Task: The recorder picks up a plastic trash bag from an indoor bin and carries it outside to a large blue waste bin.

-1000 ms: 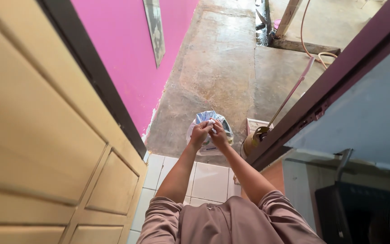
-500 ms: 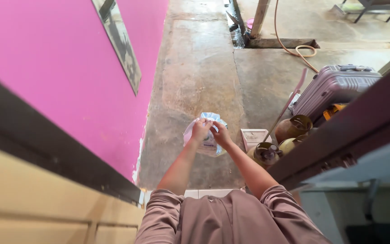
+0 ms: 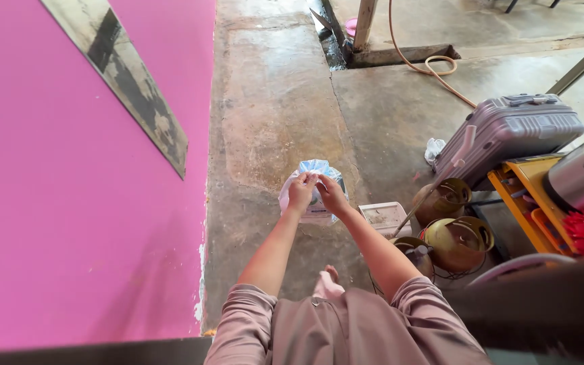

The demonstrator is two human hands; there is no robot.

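Two hands meeting at the neck of a plastic bag [image 3: 315, 203] hanging above the concrete floor [image 3: 272, 108]: left hand [image 3: 299, 192] and right hand [image 3: 332, 196] both pinching the bunched top, fingers closed on it. Probably best keeping the twist tight and the bag hanging clear. Pink wall [image 3: 69, 216] crowding the left; gas cylinders [image 3: 455, 236], small box [image 3: 385, 217] and suitcase [image 3: 508, 132] crowding the right; open floor lying ahead.

Person wore a loose, dusty mauve-brown top, lower centre of frame; sleeves gathered in soft folds near the elbows. Forearms, left hand [image 3: 300, 191] and right hand [image 3: 332, 196] were bare. No jewellery was seen.
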